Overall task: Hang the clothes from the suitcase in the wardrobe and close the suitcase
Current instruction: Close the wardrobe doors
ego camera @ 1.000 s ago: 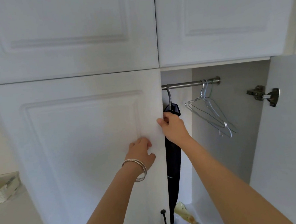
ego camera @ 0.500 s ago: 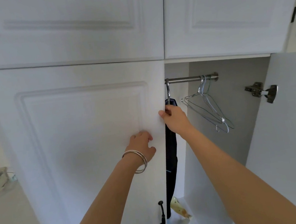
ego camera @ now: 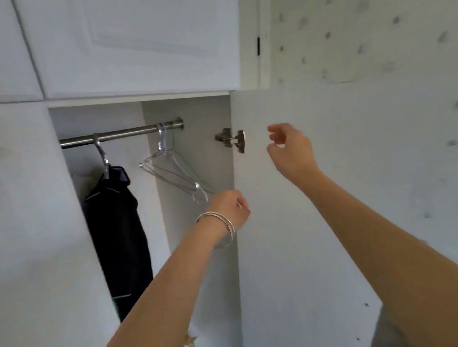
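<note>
Head view: a dark garment (ego camera: pixel 117 229) is hung at the rail's (ego camera: pixel 123 133) left end inside the wardrobe (ego camera: pixel 189 149). Neither the left hand (ego camera: pixel 230 211) nor the right hand (ego camera: pixel 289 148) holds anything; fingers are loosely curled. An empty wire hanger (ego camera: pixel 175 170) is best lifted by its hook. The open door (ego camera: pixel 299 250) crowds the right side; the suitcase is not shown.

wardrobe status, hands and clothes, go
Left hand and right hand both empty. Dark garment hung on rail; spare wire hangers beside it. Right door open, nothing blocking.
</note>
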